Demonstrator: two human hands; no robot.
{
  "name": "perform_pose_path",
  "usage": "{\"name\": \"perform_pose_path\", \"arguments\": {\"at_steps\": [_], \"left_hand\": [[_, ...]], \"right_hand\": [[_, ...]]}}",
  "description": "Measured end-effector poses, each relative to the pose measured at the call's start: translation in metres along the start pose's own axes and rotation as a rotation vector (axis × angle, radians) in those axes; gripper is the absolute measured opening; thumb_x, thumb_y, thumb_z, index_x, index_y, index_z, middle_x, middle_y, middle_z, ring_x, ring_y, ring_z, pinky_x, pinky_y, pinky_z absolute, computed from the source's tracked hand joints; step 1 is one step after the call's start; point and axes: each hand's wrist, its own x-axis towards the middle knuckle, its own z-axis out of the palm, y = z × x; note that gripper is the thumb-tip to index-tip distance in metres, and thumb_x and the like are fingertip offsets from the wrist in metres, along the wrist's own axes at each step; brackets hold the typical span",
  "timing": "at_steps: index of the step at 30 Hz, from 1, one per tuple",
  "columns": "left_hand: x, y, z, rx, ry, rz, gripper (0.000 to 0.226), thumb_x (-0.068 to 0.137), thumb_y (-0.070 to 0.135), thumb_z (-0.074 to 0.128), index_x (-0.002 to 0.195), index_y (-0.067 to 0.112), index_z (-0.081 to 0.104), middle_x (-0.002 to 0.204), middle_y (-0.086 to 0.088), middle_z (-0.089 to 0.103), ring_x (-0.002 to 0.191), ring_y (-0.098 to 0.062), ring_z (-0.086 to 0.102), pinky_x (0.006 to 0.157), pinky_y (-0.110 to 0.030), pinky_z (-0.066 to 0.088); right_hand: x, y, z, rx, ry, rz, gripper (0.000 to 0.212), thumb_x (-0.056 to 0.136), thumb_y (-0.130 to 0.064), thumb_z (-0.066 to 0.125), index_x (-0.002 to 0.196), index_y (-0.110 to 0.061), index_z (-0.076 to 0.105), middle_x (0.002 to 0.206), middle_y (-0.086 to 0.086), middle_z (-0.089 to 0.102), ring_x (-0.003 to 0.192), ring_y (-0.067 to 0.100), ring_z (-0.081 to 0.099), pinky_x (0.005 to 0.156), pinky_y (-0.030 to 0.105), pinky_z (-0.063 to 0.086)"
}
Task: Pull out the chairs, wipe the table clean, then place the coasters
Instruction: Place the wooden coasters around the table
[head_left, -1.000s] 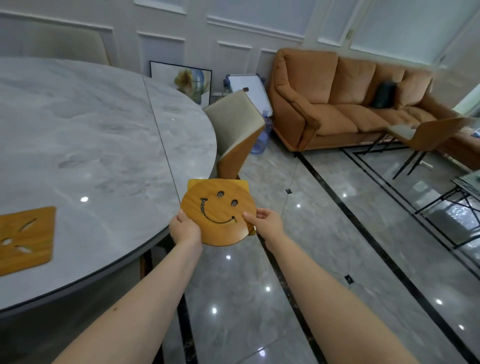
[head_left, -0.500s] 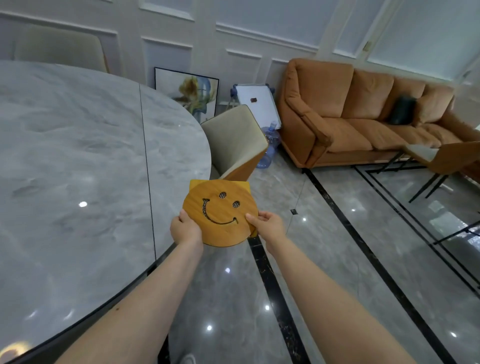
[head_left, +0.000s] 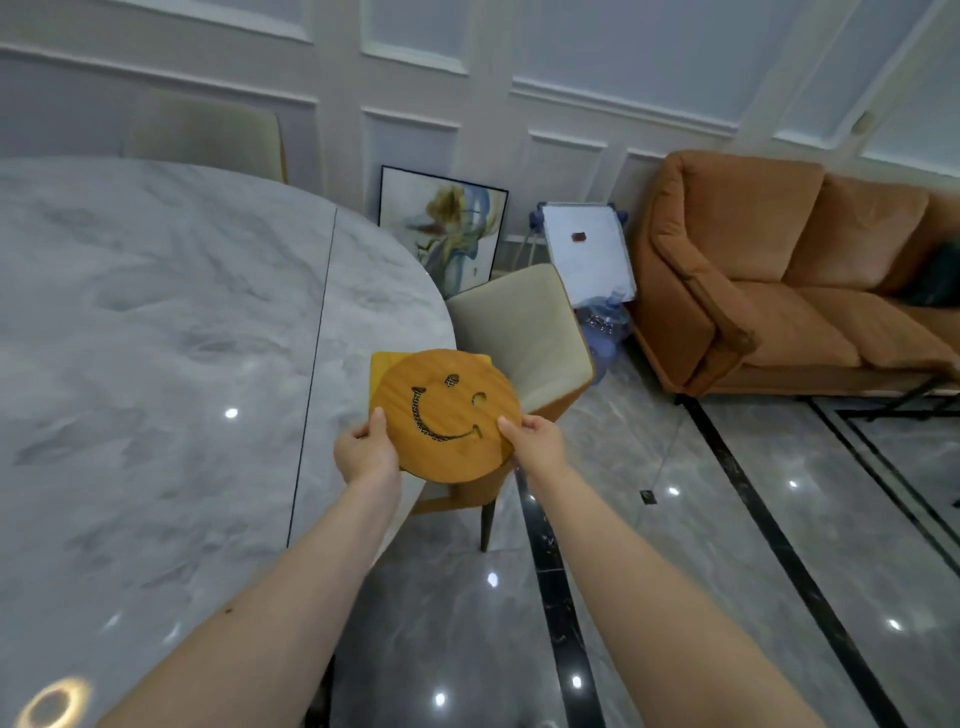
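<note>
Both hands, left hand (head_left: 366, 449) and right hand (head_left: 535, 441), pinch the smiley coaster (head_left: 449, 413) stack, now carried over the marble table (head_left: 156, 338) edge, ready for placing

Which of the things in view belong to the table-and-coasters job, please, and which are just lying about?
Part of the job:
round wooden smiley-face coaster, held by left hand and right hand
square yellow coaster behind it
grey marble table
cream-and-orange chair

Just lying about:
orange fabric sofa
framed abstract painting
small whiteboard
blue water bottle
</note>
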Motion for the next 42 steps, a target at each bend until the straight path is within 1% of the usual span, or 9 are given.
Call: {"name": "perform_pose_path", "arguments": {"at_steps": [4, 9, 16, 21, 26, 29, 33, 37, 42], "left_hand": [[0.019, 0.011, 0.043, -0.082, 0.089, -0.043, 0.034, 0.092, 0.033, 0.059, 0.108, 0.003, 0.058, 0.103, -0.007, 0.058, 0.098, -0.024, 0.056, 0.078, -0.03, 0.042], [0.038, 0.024, 0.109, -0.188, 0.195, -0.11, 0.028, 0.085, 0.031, 0.068, 0.092, 0.006, 0.059, 0.108, -0.012, 0.061, 0.101, -0.028, 0.058, 0.083, -0.033, 0.045], [0.064, 0.038, 0.168, -0.304, 0.385, -0.178, 0.044, 0.083, 0.036, 0.07, 0.111, 0.004, 0.061, 0.113, -0.013, 0.064, 0.098, -0.029, 0.059, 0.082, -0.035, 0.046], [0.097, 0.049, 0.184, -0.435, 0.485, -0.111, 0.038, 0.084, 0.027, 0.07, 0.109, -0.001, 0.062, 0.111, -0.015, 0.064, 0.086, -0.024, 0.056, 0.075, -0.028, 0.043], [0.138, 0.054, 0.181, -0.487, 0.616, -0.109, 0.048, 0.081, 0.035, 0.072, 0.111, -0.001, 0.059, 0.108, -0.012, 0.063, 0.091, -0.026, 0.057, 0.076, -0.03, 0.044], [0.16, 0.061, 0.179, -0.518, 0.714, -0.123, 0.039, 0.091, 0.035, 0.058, 0.107, -0.001, 0.06, 0.095, -0.01, 0.056, 0.091, -0.027, 0.055, 0.078, -0.034, 0.042], [0.182, 0.064, 0.175, -0.517, 0.861, -0.142, 0.033, 0.095, 0.029, 0.049, 0.072, 0.008, 0.055, 0.072, -0.006, 0.05, 0.079, -0.022, 0.046, 0.07, -0.031, 0.039], [0.193, 0.059, 0.168, -0.542, 1.04, -0.137, 0.036, 0.096, 0.03, 0.048, 0.107, -0.002, 0.061, 0.101, -0.014, 0.06, 0.088, -0.026, 0.054, 0.078, -0.033, 0.042], [0.192, 0.042, 0.167, -0.638, 1.301, -0.142, 0.035, 0.095, 0.032, 0.051, 0.101, -0.001, 0.062, 0.109, -0.019, 0.064, 0.102, -0.033, 0.06, 0.086, -0.038, 0.047]], "right_hand": [[0.057, -0.02, 0.001, -0.02, -0.056, 0.006, 0.04, 0.086, -0.019, 0.069, 0.121, -0.002, 0.057, 0.118, 0.012, 0.063, 0.107, 0.026, 0.061, 0.096, 0.04, 0.05], [0.14, -0.06, -0.005, -0.041, -0.15, -0.046, 0.034, 0.09, -0.01, 0.063, 0.122, 0.001, 0.055, 0.116, 0.012, 0.06, 0.11, 0.027, 0.058, 0.083, 0.026, 0.046], [0.233, -0.1, 0.014, -0.073, -0.341, -0.032, 0.029, 0.089, -0.003, 0.063, 0.117, 0.0, 0.059, 0.117, 0.016, 0.062, 0.11, 0.03, 0.059, 0.091, 0.036, 0.05], [0.276, -0.111, 0.05, -0.001, -0.573, 0.105, 0.038, 0.089, 0.004, 0.058, 0.126, -0.004, 0.055, 0.122, 0.016, 0.062, 0.101, 0.025, 0.06, 0.08, 0.034, 0.053], [0.302, -0.125, 0.095, 0.044, -0.673, 0.187, 0.045, 0.091, 0.004, 0.055, 0.135, -0.004, 0.048, 0.126, 0.015, 0.059, 0.114, 0.028, 0.058, 0.085, 0.034, 0.052], [0.318, -0.135, 0.121, 0.026, -0.762, 0.218, 0.042, 0.093, 0.001, 0.054, 0.135, -0.005, 0.05, 0.127, 0.017, 0.059, 0.11, 0.028, 0.06, 0.075, 0.031, 0.055], [0.344, -0.143, 0.151, -0.058, -0.816, 0.199, 0.041, 0.094, -0.003, 0.055, 0.135, -0.005, 0.05, 0.128, 0.017, 0.059, 0.115, 0.029, 0.059, 0.09, 0.035, 0.051], [0.369, -0.147, 0.181, -0.174, -0.956, 0.168, 0.037, 0.096, -0.005, 0.052, 0.133, -0.004, 0.052, 0.128, 0.016, 0.059, 0.114, 0.027, 0.059, 0.088, 0.033, 0.049], [0.393, -0.148, 0.211, -0.322, -1.14, 0.147, 0.032, 0.098, -0.005, 0.049, 0.13, -0.003, 0.054, 0.122, 0.012, 0.061, 0.101, 0.022, 0.059, 0.084, 0.031, 0.048]]}}
